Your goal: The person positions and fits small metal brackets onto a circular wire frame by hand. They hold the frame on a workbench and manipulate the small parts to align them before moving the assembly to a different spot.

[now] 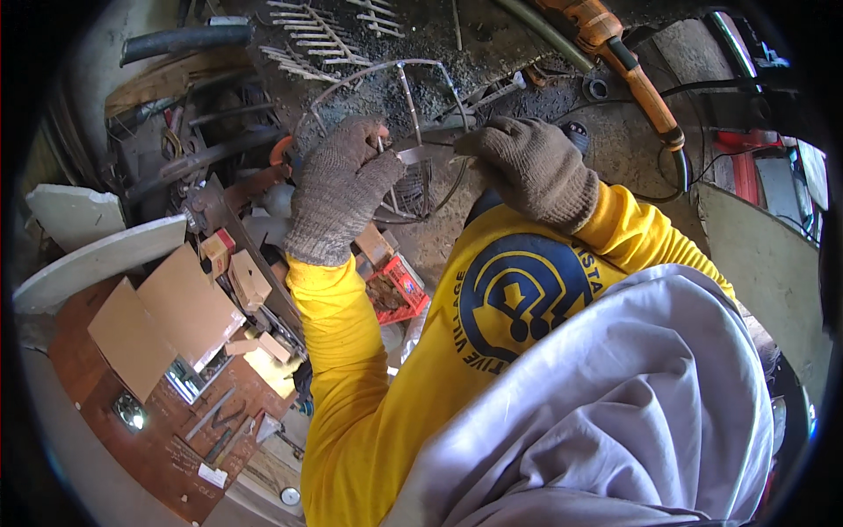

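Note:
My left hand [342, 191], in a grey-brown knit glove, is closed on a bent frame of thin metal rods [407, 92]. The frame's curved upper bar arches away over the dark bench top, and several cross rods run down from it. To its right my right hand [534, 169], gloved alike, is closed with its fingertips pointing left. A short flat shiny metal strip [426, 153] lies between both hands, close to the right fingertips. Whether the right fingers hold that strip or a thin rod is hidden by the glove.
Several welded rod pieces [320, 35] lie on the dark, gritty bench [421, 31]. At upper right is an orange power tool [645, 92] with a cable. To the left are metal scraps, a brown board [97, 369] with tools and cardboard [180, 303], and a red crate [408, 303].

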Tool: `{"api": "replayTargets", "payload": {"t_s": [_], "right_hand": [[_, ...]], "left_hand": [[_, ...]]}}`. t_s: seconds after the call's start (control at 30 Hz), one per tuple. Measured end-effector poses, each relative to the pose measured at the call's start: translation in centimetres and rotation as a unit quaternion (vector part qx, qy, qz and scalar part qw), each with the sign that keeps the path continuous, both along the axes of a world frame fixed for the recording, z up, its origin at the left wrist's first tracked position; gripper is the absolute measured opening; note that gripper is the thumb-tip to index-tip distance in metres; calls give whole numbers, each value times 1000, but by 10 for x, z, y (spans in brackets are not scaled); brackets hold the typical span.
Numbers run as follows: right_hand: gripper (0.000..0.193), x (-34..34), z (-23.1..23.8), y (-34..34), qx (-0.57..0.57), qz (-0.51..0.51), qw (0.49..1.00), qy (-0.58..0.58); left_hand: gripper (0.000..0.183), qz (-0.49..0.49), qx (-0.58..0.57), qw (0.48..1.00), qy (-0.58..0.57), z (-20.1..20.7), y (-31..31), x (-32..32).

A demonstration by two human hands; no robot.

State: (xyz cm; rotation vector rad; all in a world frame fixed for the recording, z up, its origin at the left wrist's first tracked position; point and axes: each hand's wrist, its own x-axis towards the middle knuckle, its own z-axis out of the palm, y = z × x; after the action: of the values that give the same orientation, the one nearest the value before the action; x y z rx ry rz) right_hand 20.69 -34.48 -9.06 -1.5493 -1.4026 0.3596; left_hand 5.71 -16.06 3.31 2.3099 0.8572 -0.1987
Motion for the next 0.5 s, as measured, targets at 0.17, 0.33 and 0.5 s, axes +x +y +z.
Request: {"api": "replayTargets", "payload": {"t_s": [0.17, 0.33, 0.5], "right_hand": [[26, -21, 14, -1, -38, -60, 997, 11], [25, -43, 3, 3, -17, -136, 991, 4], [25, -53, 2, 7, -14, -144, 989, -33]], "left_hand": [[37, -81, 56, 995, -17, -4, 10, 0], [38, -114, 73, 990, -26, -15, 15, 1], [40, -149, 109, 982, -44, -18, 16, -1]]}}
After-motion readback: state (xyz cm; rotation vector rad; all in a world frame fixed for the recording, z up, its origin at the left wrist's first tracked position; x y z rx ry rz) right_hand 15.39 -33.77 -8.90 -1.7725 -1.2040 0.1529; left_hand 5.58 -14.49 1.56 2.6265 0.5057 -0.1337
